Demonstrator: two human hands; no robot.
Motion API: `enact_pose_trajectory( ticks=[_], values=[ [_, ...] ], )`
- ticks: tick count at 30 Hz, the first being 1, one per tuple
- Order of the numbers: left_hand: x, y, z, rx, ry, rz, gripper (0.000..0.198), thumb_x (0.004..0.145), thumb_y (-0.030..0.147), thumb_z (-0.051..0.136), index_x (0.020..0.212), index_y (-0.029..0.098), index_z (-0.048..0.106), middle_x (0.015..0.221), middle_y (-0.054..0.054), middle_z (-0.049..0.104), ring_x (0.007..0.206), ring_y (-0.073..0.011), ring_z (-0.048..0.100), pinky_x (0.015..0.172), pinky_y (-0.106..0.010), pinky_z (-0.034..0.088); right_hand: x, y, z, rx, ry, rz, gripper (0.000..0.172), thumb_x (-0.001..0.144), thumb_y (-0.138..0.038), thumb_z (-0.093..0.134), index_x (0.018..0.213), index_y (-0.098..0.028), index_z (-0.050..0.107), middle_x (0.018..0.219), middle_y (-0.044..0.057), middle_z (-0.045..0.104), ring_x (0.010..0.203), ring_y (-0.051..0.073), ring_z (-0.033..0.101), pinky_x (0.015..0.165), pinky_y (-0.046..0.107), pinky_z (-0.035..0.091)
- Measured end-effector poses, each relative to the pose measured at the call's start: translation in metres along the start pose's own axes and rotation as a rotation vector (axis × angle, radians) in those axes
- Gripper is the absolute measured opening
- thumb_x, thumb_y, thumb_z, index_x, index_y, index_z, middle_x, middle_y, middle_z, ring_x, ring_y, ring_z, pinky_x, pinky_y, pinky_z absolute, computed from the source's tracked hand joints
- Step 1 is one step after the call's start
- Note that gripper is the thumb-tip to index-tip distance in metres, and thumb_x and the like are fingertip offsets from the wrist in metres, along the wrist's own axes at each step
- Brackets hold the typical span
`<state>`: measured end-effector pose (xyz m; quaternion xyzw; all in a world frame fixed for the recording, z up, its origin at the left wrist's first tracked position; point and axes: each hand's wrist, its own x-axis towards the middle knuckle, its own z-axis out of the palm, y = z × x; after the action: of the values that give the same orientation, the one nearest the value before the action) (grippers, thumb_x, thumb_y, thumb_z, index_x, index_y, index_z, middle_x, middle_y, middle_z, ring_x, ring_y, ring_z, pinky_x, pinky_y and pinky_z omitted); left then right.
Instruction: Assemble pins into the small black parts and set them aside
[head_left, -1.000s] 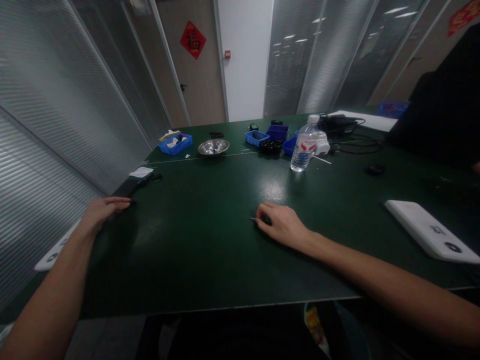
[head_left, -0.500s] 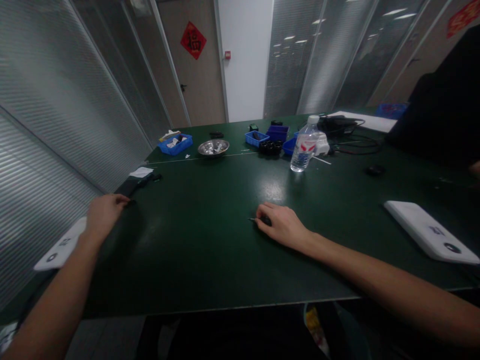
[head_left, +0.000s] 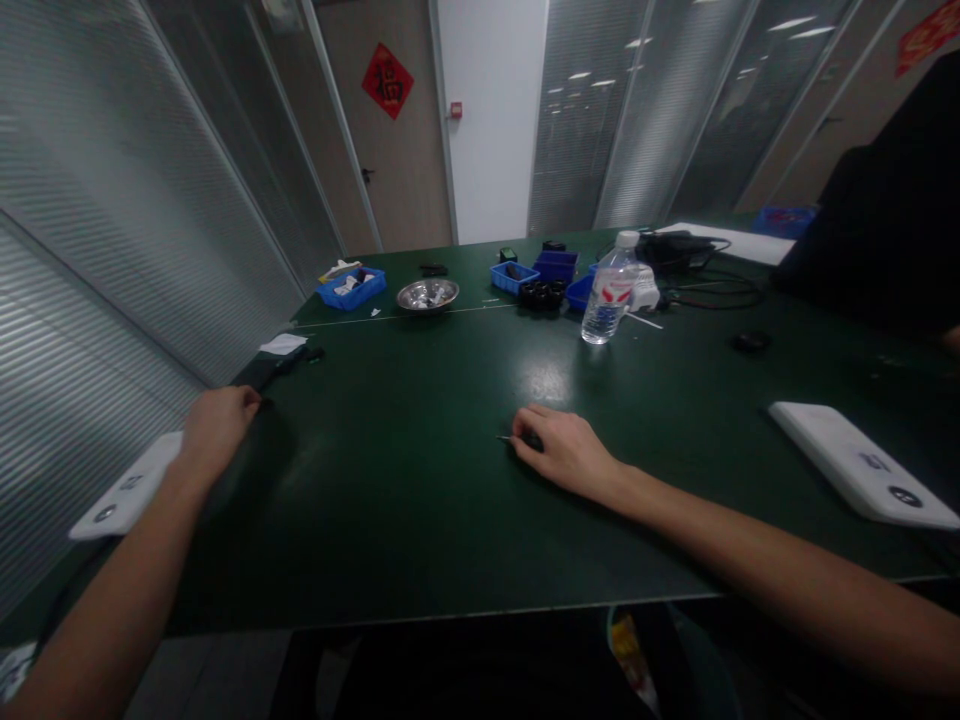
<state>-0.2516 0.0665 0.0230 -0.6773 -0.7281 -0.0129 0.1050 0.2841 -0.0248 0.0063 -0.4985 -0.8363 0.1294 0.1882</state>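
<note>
My right hand (head_left: 559, 445) rests on the dark green table (head_left: 405, 500), its fingers wrapped round a small black tool (head_left: 532, 440). A thin metal tip of that tool pokes out to the left, just above the tabletop. At the table's left side, my left hand (head_left: 221, 425) is closed, with thumb and fingers pinched together. Whatever is between its fingertips is too dark and small to make out. Just beyond the left hand lie a flat black object (head_left: 257, 373) and a small black piece (head_left: 315, 354).
White slabs lie at left (head_left: 124, 500) and right (head_left: 855, 460). Further back are a metal bowl (head_left: 427, 296), a blue basket (head_left: 351, 290), blue trays (head_left: 555, 265), a water bottle (head_left: 609, 290) and black cables (head_left: 720, 290). A person in dark clothing (head_left: 885, 220) is at right.
My left hand has shifted slightly to the right, and its fingers are curled in a little more. My right hand and its tool have stayed in place.
</note>
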Motion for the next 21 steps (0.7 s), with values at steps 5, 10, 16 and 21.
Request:
enact_pose_trajectory(
  ticks=[5,10,16,21],
  values=[
    [0.0034,-0.0044,0.0004,-0.009,-0.014,0.020,0.031,0.094,0.029,0.055,0.109,0.009,0.073,0.098,-0.012,0.074,0.087,-0.0245,0.065,0.067,-0.024,0.038,-0.0007,-0.0001,0.0005,0.000,0.008,-0.029,0.009,0.096,-0.023,0.057,0.104,-0.021,0.060,0.101,0.003,0.062,0.071,0.012,0.055,0.061,0.026,0.038],
    [0.0066,-0.0052,-0.0018,0.003,-0.028,0.043,0.027,0.092,0.026,0.058,0.102,0.008,0.074,0.091,-0.010,0.073,0.082,-0.0217,0.062,0.065,-0.021,0.034,-0.0025,-0.0004,0.0008,-0.013,0.010,-0.057,0.011,0.096,-0.019,0.054,0.105,-0.022,0.060,0.102,0.002,0.061,0.072,0.012,0.055,0.063,0.025,0.036],
    [0.0026,-0.0024,-0.0032,0.002,-0.014,0.044,0.026,0.093,0.026,0.056,0.101,0.007,0.073,0.089,-0.010,0.072,0.081,-0.0227,0.062,0.065,-0.022,0.033,-0.0026,0.0003,0.0016,-0.023,-0.009,-0.069,0.010,0.095,-0.015,0.053,0.099,-0.022,0.059,0.102,0.002,0.058,0.073,0.012,0.052,0.062,0.025,0.032],
    [0.0038,-0.0035,0.0002,-0.020,-0.019,0.040,0.030,0.093,0.025,0.056,0.112,0.010,0.072,0.101,-0.010,0.073,0.089,-0.0243,0.065,0.070,-0.023,0.039,-0.0011,0.0013,0.0015,-0.024,-0.016,-0.080,0.011,0.095,-0.013,0.051,0.095,-0.022,0.058,0.100,0.002,0.056,0.072,0.012,0.050,0.061,0.025,0.030]
  ],
)
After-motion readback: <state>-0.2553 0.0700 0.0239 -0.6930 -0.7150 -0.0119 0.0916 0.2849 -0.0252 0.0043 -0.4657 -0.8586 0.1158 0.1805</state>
